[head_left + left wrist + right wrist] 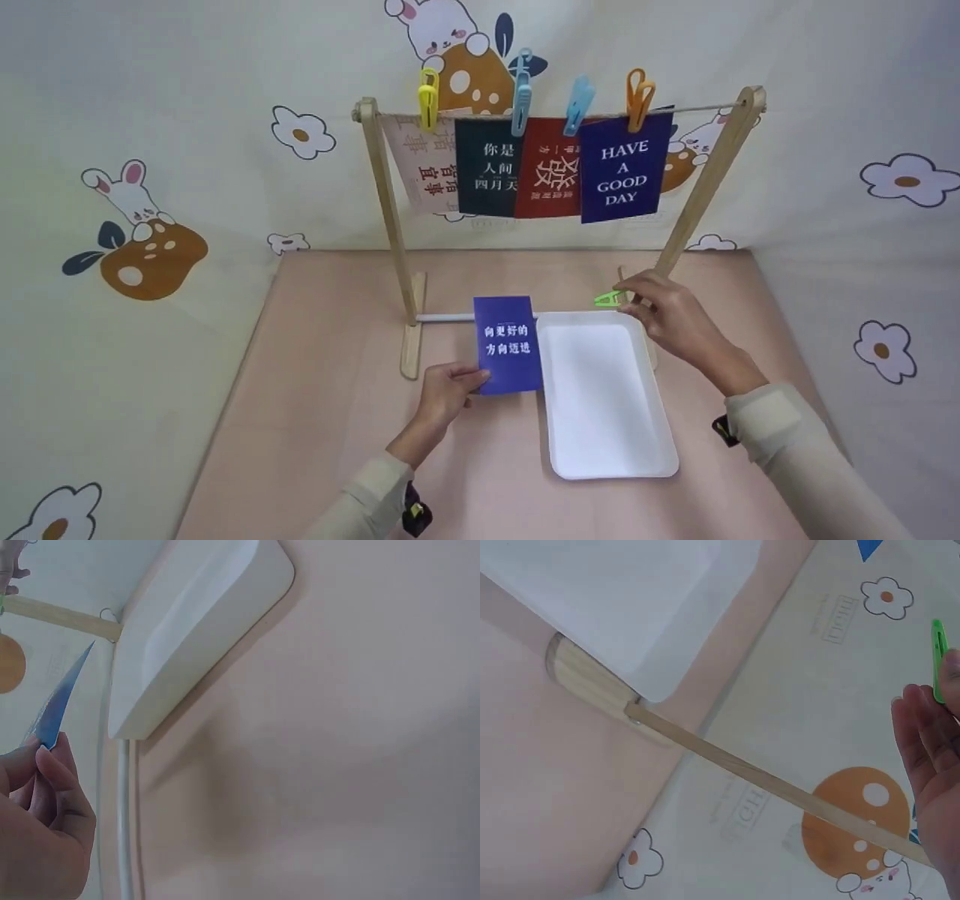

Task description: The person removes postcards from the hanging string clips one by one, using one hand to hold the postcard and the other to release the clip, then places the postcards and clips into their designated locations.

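Observation:
My left hand (448, 394) pinches the lower left corner of a blue card (510, 345) with white Chinese characters, held above the table beside the tray. In the left wrist view the same card (64, 701) shows nearly edge-on between thumb and fingers. A green clothespin (608, 299) is pinched by my right hand (679, 319) near the rack's right post. The right wrist view shows that clothespin (938, 660) upright at the fingertips. Above, several cards hang along a string, among them a blue card (624, 169) under an orange clothespin (639, 100) and a red card (551, 166).
A white tray (607, 397) lies on the pink table (322, 420), right of the left hand. The wooden rack's posts (390, 210) rise behind, joined by a low white bar (446, 318). Yellow (428, 99) and light blue clothespins (522, 97) sit on the string.

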The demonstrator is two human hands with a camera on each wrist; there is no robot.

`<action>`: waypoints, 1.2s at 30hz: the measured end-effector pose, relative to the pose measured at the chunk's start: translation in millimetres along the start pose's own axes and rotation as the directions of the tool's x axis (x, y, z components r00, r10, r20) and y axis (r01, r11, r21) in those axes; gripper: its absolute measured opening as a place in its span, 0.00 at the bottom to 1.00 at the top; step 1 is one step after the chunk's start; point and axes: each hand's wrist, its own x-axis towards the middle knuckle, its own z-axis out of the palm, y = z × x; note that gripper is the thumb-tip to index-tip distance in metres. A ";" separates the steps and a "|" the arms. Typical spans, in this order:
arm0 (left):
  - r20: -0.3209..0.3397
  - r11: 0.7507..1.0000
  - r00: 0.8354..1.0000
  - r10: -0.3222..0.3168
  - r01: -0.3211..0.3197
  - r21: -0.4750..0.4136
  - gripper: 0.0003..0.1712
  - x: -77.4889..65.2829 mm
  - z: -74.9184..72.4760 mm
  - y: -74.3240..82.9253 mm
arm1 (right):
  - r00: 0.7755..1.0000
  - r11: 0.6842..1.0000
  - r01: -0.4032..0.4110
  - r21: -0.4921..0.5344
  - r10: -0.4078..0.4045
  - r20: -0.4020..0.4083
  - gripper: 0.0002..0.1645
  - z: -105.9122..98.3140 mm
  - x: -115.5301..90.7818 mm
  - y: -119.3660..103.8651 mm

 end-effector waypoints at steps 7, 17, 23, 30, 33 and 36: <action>-0.027 1.000 1.000 -0.004 0.004 -0.010 0.14 12.3 1.9 -26.9 | 0.998 0.997 -0.064 -0.029 0.064 -0.015 0.16 37.0 -11.1 13.1; -0.034 0.999 0.999 0.018 -0.016 0.049 0.12 23.1 -11.6 -55.9 | 0.983 0.981 -0.179 -0.078 0.182 0.032 0.16 79.0 -28.8 28.0; -0.052 0.993 0.999 0.011 -0.005 0.116 0.14 20.4 -5.1 -69.4 | 0.967 0.964 -0.244 -0.109 0.250 0.049 0.15 99.0 -40.2 40.8; -0.150 0.973 0.988 0.026 0.009 0.229 0.10 17.5 2.0 -76.8 | 0.929 0.929 -0.343 -0.140 0.357 0.093 0.14 119.4 -46.1 46.6; -0.187 0.963 0.980 0.063 -0.011 0.269 0.08 16.2 3.2 -75.8 | 0.908 0.912 -0.379 -0.159 0.399 0.126 0.14 126.2 -47.6 47.8; -0.214 0.953 0.973 0.091 -0.023 0.302 0.09 15.6 4.1 -75.1 | 0.891 0.896 -0.407 -0.178 0.432 0.138 0.15 130.6 -47.9 49.1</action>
